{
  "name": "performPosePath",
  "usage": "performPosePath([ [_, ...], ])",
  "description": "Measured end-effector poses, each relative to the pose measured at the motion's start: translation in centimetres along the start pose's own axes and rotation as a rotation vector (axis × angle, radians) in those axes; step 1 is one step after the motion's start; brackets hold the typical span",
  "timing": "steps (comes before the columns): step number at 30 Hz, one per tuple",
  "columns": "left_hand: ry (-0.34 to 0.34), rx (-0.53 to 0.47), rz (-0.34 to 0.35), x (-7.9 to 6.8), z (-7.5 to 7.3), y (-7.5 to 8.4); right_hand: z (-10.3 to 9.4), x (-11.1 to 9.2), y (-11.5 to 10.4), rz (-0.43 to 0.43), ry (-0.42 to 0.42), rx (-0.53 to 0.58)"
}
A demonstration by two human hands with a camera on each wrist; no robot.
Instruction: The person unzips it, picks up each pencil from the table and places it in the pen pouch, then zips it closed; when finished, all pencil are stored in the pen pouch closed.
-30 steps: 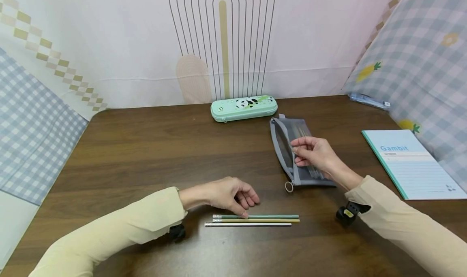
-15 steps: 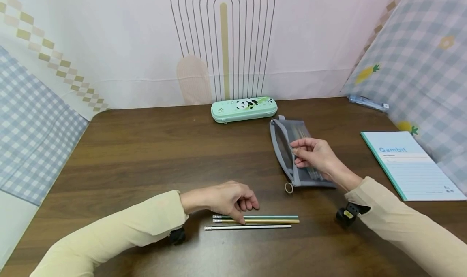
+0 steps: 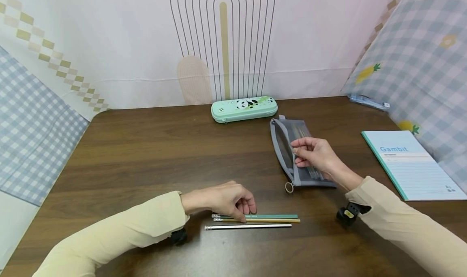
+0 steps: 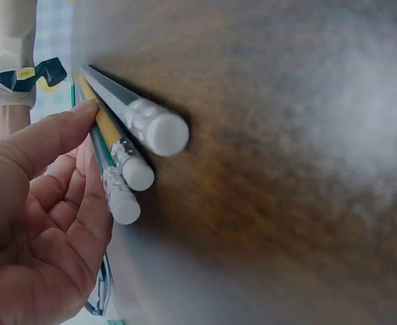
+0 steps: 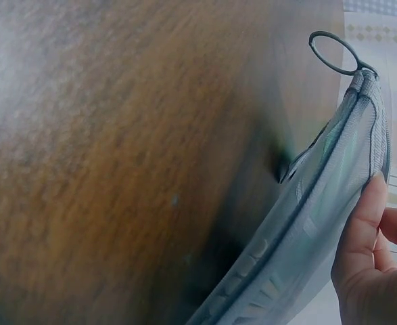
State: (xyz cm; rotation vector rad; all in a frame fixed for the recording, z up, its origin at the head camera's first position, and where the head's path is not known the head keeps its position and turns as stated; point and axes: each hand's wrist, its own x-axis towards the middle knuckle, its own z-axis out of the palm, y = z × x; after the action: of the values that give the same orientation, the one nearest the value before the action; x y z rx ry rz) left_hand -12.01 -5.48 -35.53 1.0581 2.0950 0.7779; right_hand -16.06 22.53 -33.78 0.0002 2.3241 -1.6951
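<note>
In the head view, three pencils with white erasers lie side by side on the table. My left hand (image 3: 228, 198) pinches the green pencil (image 3: 273, 216) and the yellow pencil (image 3: 273, 220) together; its thumb is on the yellow one, as the left wrist view shows. A silvery-white pencil (image 3: 255, 226) lies apart from them, nearer to me. Farther right, my right hand (image 3: 316, 155) pinches the edge of a grey mesh pencil pouch (image 3: 306, 182) between thumb and fingers. Its unzipped mouth gapes leftward, and several slender sticks show through the mesh.
A mint panda pencil case (image 3: 244, 109) sits at the back of the table (image 3: 164, 147). To the right lies a notebook (image 3: 416, 167). Behind it, a thin clear-blue packet (image 3: 369, 102) rests by the checked cloth. The pouch's zipper ring (image 3: 289, 187) points toward me.
My left thumb has shifted from the green pencil onto the yellow one, and the fingers have closed in. The gap to the white pencil has widened. My right hand keeps its hold on the pouch.
</note>
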Motion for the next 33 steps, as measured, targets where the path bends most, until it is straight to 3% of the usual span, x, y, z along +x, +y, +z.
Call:
performPosePath([
  [7,-0.041,-0.118,0.013,-0.3,-2.0,-1.0,0.1,0.0,-0.2,-0.005,-0.005,0.002],
  [13,0.065,-0.4,-0.089,0.5,-4.9,-2.5,0.1,0.0,-0.3,-0.008,-0.006,0.013],
  [20,0.267,-0.739,-0.283,4.9,-6.0,-3.0,0.2,0.1,-0.2,-0.006,-0.01,0.028],
  [26,0.348,-0.954,-0.316,9.3,-5.7,-1.9,0.3,0.2,-0.2,0.0,0.002,0.022],
  [33,0.423,-1.064,-0.343,12.9,-4.9,-0.3,0.2,0.1,-0.2,0.012,-0.001,0.008],
])
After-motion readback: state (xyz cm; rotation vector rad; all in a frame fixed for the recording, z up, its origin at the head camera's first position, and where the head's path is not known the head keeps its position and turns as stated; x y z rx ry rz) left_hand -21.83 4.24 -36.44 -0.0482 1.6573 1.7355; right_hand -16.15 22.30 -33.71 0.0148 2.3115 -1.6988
